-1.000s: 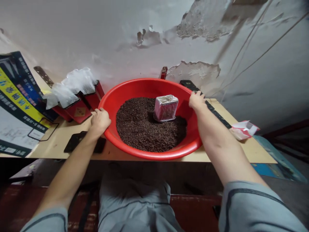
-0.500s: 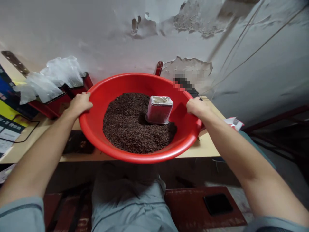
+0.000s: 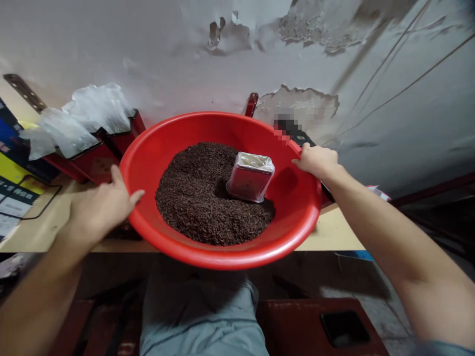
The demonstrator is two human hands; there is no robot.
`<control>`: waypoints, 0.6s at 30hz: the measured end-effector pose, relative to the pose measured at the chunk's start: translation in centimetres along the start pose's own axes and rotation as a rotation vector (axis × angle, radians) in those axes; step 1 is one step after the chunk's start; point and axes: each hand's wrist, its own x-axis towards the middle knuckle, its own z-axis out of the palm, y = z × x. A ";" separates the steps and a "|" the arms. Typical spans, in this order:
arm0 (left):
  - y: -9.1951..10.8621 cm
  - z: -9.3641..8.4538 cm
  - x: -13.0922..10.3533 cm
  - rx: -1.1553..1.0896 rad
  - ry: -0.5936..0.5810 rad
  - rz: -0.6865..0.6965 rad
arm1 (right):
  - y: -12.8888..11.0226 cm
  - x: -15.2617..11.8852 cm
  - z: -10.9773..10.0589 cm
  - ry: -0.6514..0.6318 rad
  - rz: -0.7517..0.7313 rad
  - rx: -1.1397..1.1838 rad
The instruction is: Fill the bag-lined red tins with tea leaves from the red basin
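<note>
Red basin [image 3: 222,258] drawn nearer | left hand [image 3: 102,205] loosened, spread beside it | right hand [image 3: 317,159] gripping basin

Basin [image 3: 222,258]: smooth, glossy plast.

Head camera (quite near) faces forward-down over basin [image 3: 226,260].

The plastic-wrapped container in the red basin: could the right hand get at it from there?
Probably yes: the right hand grips the red basin near the container, and nothing stands between them, though it would likely have to let go.
</note>
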 end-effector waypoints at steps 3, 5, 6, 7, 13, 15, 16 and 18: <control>0.3 2.2 -3.8 -0.015 -0.010 -0.018 | 0.1 2.1 0.7 0.012 -0.003 0.052; 0.3 2.7 -3.8 -0.085 0.009 -0.057 | 0.5 2.5 1.0 0.010 -0.038 0.049; 0.3 2.7 -3.3 -0.114 0.021 -0.071 | 0.8 2.4 1.1 0.005 -0.055 0.036; 0.1 2.5 -2.6 -0.130 0.034 -0.072 | 1.0 2.1 1.1 0.001 -0.071 0.019; -0.6 -0.3 1.5 -0.067 -0.070 -0.091 | 2.6 -1.7 1.1 0.008 -0.130 -0.005; -0.2 -1.4 2.5 -0.066 -0.091 -0.107 | 3.1 -3.2 1.3 -0.022 -0.105 0.021; 0.0 -2.0 3.1 -0.068 -0.093 -0.113 | 3.3 -4.0 1.4 -0.038 -0.089 0.036; 0.4 -2.7 4.4 -0.080 -0.092 -0.113 | 3.7 -5.4 1.7 -0.059 -0.068 0.064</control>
